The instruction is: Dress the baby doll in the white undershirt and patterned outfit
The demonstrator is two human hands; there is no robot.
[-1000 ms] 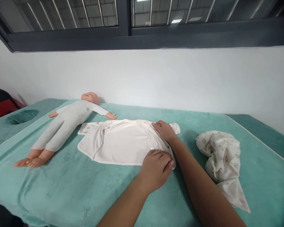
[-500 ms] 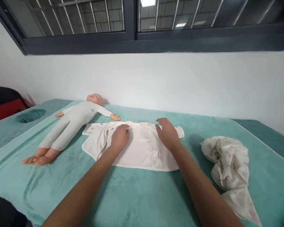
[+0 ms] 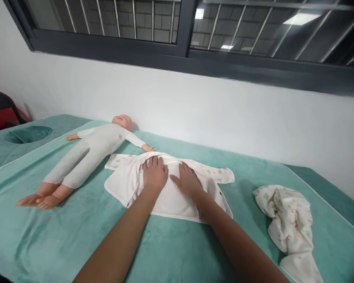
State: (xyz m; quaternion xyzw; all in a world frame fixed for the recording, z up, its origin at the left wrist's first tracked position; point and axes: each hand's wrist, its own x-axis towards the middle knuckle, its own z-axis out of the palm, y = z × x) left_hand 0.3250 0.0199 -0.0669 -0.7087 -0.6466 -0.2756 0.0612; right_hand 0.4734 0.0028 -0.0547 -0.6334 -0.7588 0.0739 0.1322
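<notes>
A white baby garment lies spread flat on the teal towel-covered bed. Both palms press on its middle. My left hand lies flat with its fingers stretched toward the wall. My right hand rests beside it, fingers spread on the cloth. Neither hand holds anything. To the left of the garment a baby doll in a pale grey bodysuit lies on its back, head toward the wall.
A crumpled white printed cloth lies at the right of the bed. A round hole is sunk in the darker mattress at far left. A white wall and a dark-framed window run behind the bed.
My left hand left the garment's near right edge and went to its middle. My right hand slid left to lie beside it. The view has swung slightly right.
</notes>
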